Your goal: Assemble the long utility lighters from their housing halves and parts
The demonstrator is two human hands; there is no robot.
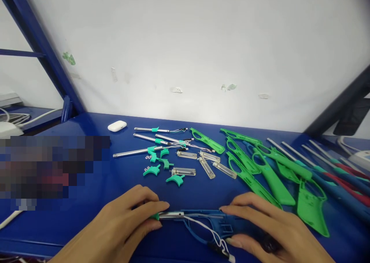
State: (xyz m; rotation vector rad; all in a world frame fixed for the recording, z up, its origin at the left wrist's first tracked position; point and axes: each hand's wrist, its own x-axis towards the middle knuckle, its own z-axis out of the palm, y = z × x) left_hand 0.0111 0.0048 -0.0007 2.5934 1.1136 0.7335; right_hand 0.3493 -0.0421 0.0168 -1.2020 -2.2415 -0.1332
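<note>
I've got left hand (pixel 130 216) pinching the metal lighter tube (pixel 173 215), right hand (pixel 268 216) gripping the blue lighter shell half (pixel 239 225), open side up at the blue desk's (pixel 121 178) near side, presumably keeping both in line, white wires (pixel 202 223) slack.

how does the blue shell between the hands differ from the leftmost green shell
The blue shell is held in the right hand; the green shell lies untouched on the table. The blue shell has a metal tube at its narrow end and white wires across it, while the green shell shows neither. Both have a loop.
</note>
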